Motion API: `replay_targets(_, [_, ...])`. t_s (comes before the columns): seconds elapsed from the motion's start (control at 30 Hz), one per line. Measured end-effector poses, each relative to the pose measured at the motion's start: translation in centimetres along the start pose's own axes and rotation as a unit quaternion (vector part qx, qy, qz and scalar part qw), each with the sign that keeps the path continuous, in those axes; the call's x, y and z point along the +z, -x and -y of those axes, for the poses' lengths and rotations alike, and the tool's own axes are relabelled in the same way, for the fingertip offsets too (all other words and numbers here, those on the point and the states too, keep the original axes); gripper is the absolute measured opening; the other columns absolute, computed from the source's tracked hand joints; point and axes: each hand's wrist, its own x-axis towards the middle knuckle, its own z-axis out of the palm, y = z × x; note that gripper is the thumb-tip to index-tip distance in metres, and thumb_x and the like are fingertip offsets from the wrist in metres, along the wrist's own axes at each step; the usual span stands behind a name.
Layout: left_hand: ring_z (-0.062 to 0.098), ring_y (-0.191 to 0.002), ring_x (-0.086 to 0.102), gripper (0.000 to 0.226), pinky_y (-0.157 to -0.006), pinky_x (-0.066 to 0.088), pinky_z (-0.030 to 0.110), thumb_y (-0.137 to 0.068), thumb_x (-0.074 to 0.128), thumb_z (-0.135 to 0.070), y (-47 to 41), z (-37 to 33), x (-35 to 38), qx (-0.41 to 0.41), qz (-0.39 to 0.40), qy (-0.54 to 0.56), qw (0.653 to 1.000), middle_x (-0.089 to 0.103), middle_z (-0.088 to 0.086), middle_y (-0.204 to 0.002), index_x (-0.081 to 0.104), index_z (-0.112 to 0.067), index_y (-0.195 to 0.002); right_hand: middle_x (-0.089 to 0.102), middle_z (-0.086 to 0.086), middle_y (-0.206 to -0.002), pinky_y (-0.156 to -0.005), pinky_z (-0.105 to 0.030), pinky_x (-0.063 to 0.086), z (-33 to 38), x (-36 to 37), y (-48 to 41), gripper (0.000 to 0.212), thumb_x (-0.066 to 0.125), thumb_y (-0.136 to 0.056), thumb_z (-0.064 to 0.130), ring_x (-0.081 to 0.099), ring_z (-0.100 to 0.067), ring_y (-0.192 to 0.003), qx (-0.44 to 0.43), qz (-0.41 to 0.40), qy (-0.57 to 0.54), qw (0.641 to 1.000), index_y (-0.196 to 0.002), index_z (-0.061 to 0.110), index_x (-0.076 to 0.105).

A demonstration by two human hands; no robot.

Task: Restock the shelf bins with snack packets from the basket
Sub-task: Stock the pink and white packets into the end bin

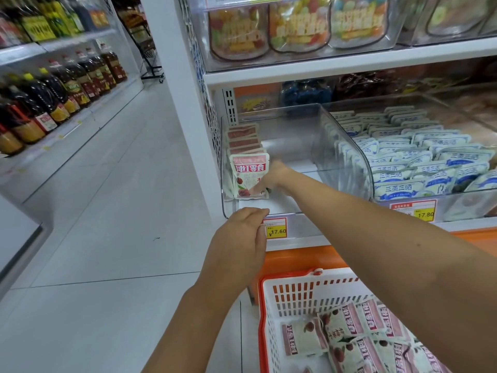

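A clear plastic shelf bin [295, 130] holds a row of upright red-and-white snack packets [248, 172] against its left wall. My right hand [271, 176] reaches into the bin and touches the front packet; it is blurred, so the grip is unclear. My left hand [239, 238] hovers in front of the bin's lower front edge, fingers loosely curled, holding nothing. The orange-and-white basket [295, 289] stands below on the floor with several of the same packets [347, 335] lying loose inside.
A neighbouring bin [347, 146] to the right is full of blue-and-white packets. Yellow price tags [277, 230] hang on the shelf edge. Candy bags fill the shelf above. Oil bottles [53, 98] line the aisle's far-left shelves across a grey tiled floor.
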Motion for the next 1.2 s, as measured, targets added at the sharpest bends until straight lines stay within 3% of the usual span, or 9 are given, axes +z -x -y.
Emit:
replay_targets(0.23, [0.005, -0.128, 0.041, 0.041, -0.109, 0.034, 0.021, -0.101, 0.032, -0.034, -0.1, 0.0, -0.2, 0.018, -0.019, -0.012, 1.000, 0.043, -0.011, -0.144, 0.040, -0.031, -0.142, 0.059, -0.009, -0.129, -0.101, -0.033, 0.045, 0.3, -0.6, 0.9, 0.058, 0.080, -0.075, 0.019, 0.055, -0.024, -0.119, 0.007, -0.008, 0.065, 0.998, -0.127, 0.007, 0.056])
replay_targets(0.4, [0.006, -0.128, 0.042, 0.041, -0.104, 0.034, 0.019, -0.101, 0.037, -0.031, 0.0, 0.1, -0.1, 0.029, -0.030, -0.004, 0.999, 0.044, -0.009, -0.144, 0.041, -0.028, -0.141, 0.060, -0.007, -0.126, -0.090, -0.030, 0.044, 0.1, -1.7, 2.6, 0.048, 0.074, -0.081, 0.015, 0.057, -0.023, -0.115, -0.015, -0.041, -0.021, 0.999, -0.124, 0.006, 0.056])
replay_targets(0.5, [0.011, -0.127, 0.046, 0.038, -0.102, 0.039, 0.024, -0.101, 0.040, -0.028, 1.1, -0.1, 0.2, 0.069, -0.083, 0.015, 0.994, 0.050, -0.002, -0.139, 0.049, -0.020, -0.137, 0.060, -0.002, -0.101, -0.078, -0.027, 0.043, -1.2, -3.0, 5.8, 0.043, 0.072, -0.084, 0.026, 0.057, -0.016, -0.095, -0.095, -0.140, -0.024, 0.985, -0.121, 0.009, 0.057])
replay_targets(0.6, [0.003, -0.113, 0.050, 0.038, -0.093, 0.041, 0.017, -0.097, 0.040, -0.033, 2.9, -0.7, 1.2, 0.145, -0.139, 0.041, 0.979, 0.062, 0.000, -0.123, 0.062, -0.015, -0.122, 0.052, 0.002, -0.066, -0.061, -0.023, 0.041, -4.1, -3.7, 10.5, 0.025, 0.070, -0.085, 0.030, 0.048, -0.010, -0.063, -0.220, -0.196, -0.043, 0.955, -0.080, 0.006, 0.064])
replay_targets(0.73, [0.004, -0.090, 0.057, 0.029, -0.077, 0.045, 0.015, -0.099, 0.041, -0.036, 5.6, -0.8, 3.7, 0.088, 0.020, 0.020, 0.996, 0.065, -0.006, -0.106, 0.064, -0.022, -0.108, 0.043, 0.003, -0.053, -0.051, -0.020, 0.029, -10.7, -2.2, 15.2, 0.038, 0.066, -0.088, 0.032, 0.035, -0.008, -0.050, -0.247, -0.139, 0.026, 0.959, -0.060, 0.012, 0.050])
replay_targets(0.8, [0.009, -0.098, 0.058, 0.028, -0.086, 0.047, 0.022, -0.100, 0.040, -0.032, 6.7, -0.3, 5.8, 0.046, 0.127, -0.034, 0.990, 0.063, -0.007, -0.116, 0.061, -0.024, -0.115, 0.044, 0.006, -0.053, -0.050, -0.020, 0.029, -15.1, -0.5, 15.5, 0.039, 0.065, -0.088, 0.034, 0.037, -0.007, -0.049, -0.198, -0.079, 0.098, 0.972, -0.058, 0.019, 0.045])
replay_targets(0.93, [0.014, -0.115, 0.054, 0.036, -0.094, 0.040, 0.021, -0.101, 0.035, -0.020, 8.7, 1.8, 9.4, -0.010, 0.305, -0.053, 0.951, 0.054, -0.002, -0.135, 0.050, -0.024, -0.134, 0.068, -0.002, -0.093, -0.072, -0.026, 0.048, -25.4, 4.2, 13.9, 0.013, 0.060, -0.091, 0.028, 0.062, -0.015, -0.084, -0.039, 0.035, 0.242, 0.969, -0.094, 0.017, 0.065])
replay_targets(1.03, [0.017, -0.125, 0.048, 0.045, -0.100, 0.036, 0.021, -0.101, 0.032, -0.016, 9.2, 3.1, 10.9, -0.031, 0.376, -0.076, 0.923, 0.043, 0.003, -0.146, 0.035, -0.018, -0.146, 0.049, -0.004, -0.140, -0.085, -0.025, 0.051, -31.1, 7.0, 13.4, 0.051, 0.055, -0.088, 0.004, 0.054, -0.020, -0.120, 0.026, 0.090, 0.270, 0.958, -0.138, 0.016, 0.047])
replay_targets(1.2, [0.020, -0.124, 0.049, 0.045, -0.102, 0.036, 0.022, -0.104, 0.028, -0.023, 8.4, 2.9, 10.7, -0.050, 0.383, -0.067, 0.920, 0.043, 0.007, -0.146, 0.032, -0.016, -0.148, 0.012, -0.003, -0.160, -0.119, -0.034, 0.010, -35.5, 9.9, 11.9, 0.074, 0.053, -0.091, 0.007, 0.007, -0.022, -0.147, 0.023, 0.121, 0.344, 0.931, -0.153, 0.016, 0.014])
